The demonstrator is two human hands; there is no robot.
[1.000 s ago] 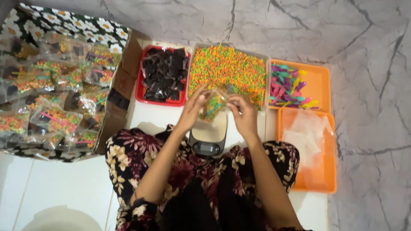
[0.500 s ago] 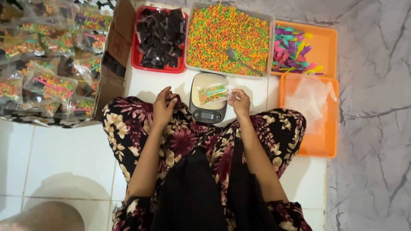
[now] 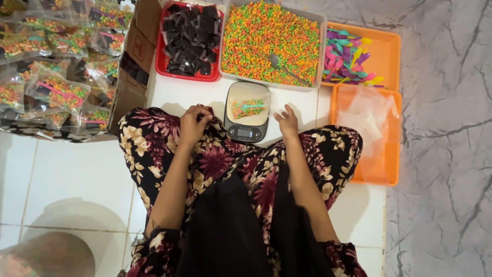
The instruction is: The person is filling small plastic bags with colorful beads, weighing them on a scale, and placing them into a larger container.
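On the near floor: a person sits cross-legged in a flowered garment, so all the containers lie within reach in front.
Left hand (image 3: pixel 193 124): curled on the left knee, fingers bent against the cloth; it holds nothing that I can see.
Right hand (image 3: pixel 287 121): rests on the right knee, fingers loosely spread and empty, just beside the scale.
Kitchen scale (image 3: pixel 248 111): between the two knees on the white tile, display turned toward the person for reading.
Small filled bag (image 3: pixel 248 107): lies flat on the scale plate, apart from both hands, probably so only its own weight counts.
Right, near: orange tray of clear empty bags (image 3: pixel 382 176).
Far row: red tray of dark packets (image 3: pixel 188 77), big tub of coloured pellets (image 3: pixel 322 48), orange tray of plastic spoons (image 3: pixel 388 51).
Far left: cardboard box of finished bags (image 3: pixel 130 87).
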